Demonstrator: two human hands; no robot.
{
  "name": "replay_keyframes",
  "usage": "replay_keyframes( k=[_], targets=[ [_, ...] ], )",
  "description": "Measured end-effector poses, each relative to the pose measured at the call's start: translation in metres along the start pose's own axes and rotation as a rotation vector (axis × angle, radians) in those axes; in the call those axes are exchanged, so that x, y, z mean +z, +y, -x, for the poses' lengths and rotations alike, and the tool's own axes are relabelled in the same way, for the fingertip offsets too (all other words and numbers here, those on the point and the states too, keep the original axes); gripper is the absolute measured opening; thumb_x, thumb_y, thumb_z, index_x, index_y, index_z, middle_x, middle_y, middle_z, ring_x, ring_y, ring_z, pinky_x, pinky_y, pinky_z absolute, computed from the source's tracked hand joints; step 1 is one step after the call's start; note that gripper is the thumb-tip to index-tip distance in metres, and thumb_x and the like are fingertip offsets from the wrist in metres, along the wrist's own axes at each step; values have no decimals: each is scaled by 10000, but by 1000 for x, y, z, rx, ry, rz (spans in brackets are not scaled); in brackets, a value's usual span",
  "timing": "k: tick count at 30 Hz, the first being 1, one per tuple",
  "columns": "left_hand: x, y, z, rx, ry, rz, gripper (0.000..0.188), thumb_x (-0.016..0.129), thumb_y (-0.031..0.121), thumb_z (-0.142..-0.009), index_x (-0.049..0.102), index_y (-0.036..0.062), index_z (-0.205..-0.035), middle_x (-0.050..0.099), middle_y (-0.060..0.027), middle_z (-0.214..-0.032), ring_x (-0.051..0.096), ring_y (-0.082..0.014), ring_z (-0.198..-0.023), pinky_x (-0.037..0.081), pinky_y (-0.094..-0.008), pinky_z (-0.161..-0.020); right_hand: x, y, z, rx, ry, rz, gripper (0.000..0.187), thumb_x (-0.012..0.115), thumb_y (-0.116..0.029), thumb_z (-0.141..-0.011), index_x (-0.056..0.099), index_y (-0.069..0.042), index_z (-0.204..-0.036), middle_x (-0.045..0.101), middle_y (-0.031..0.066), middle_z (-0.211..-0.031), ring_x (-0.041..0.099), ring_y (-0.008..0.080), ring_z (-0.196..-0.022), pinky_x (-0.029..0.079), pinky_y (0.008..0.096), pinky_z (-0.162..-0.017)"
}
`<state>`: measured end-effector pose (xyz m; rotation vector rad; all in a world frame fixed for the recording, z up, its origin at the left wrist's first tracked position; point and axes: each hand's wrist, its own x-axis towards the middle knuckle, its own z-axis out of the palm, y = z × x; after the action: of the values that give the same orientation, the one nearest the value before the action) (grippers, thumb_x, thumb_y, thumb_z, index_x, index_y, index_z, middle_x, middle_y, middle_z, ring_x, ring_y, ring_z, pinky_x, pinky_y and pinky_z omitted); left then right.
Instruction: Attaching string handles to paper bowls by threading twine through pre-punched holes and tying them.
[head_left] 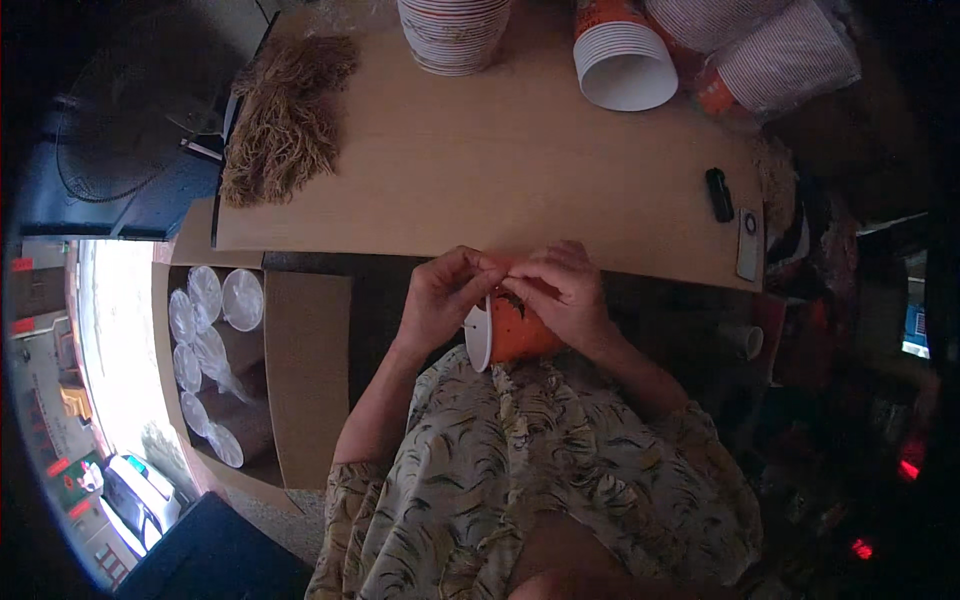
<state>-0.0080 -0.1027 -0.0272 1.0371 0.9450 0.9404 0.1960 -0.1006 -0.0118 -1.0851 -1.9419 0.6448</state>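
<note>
An orange paper tub (520, 336) with dark printed marks lies on its side against my lap, its white round end (479, 342) facing left. Just above that end, my left hand (447, 297) is closed in a pinch, fingertips meeting those of the other hand. My right hand (566, 300) is closed too, with its thumb and forefinger pressed together over the tub's upper side. What the fingertips hold is too small and hidden to make out. Both hands are at the near edge of the table (470, 170).
Brown twisted cords (285, 120) lie in a bundle at the table's far left. Stacked paper tubs (455, 35) stand at the back, with bagged stacks (790, 60) farther right. A black object (719, 195) lies at right. Left, an open carton (310, 380) holds wrapped tubs (242, 300).
</note>
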Motion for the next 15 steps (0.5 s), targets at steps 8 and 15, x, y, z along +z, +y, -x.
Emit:
replay_keyframes(
  k=[8, 15],
  targets=[
    [4, -3, 3, 34, 46, -42, 102, 657, 76, -990, 652, -14, -1036, 696, -14, -896, 612, -53, -812, 518, -228, -713, 13, -6, 2, 27, 105, 82, 167, 804, -85, -752, 677, -51, -855, 675, 84, -889, 649, 294, -852, 471, 436, -801],
    [2, -3, 6, -12, 79, -153, 201, 637, 160, -1016, 675, -25, -1085, 683, -9, -899, 583, -61, -794, 499, -236, -706, 16, 0, -1, 113, 47, 15, 152, 787, -59, -737, 672, -43, -835, 677, 102, -839, 659, 313, -818, 475, 423, -782]
  ],
)
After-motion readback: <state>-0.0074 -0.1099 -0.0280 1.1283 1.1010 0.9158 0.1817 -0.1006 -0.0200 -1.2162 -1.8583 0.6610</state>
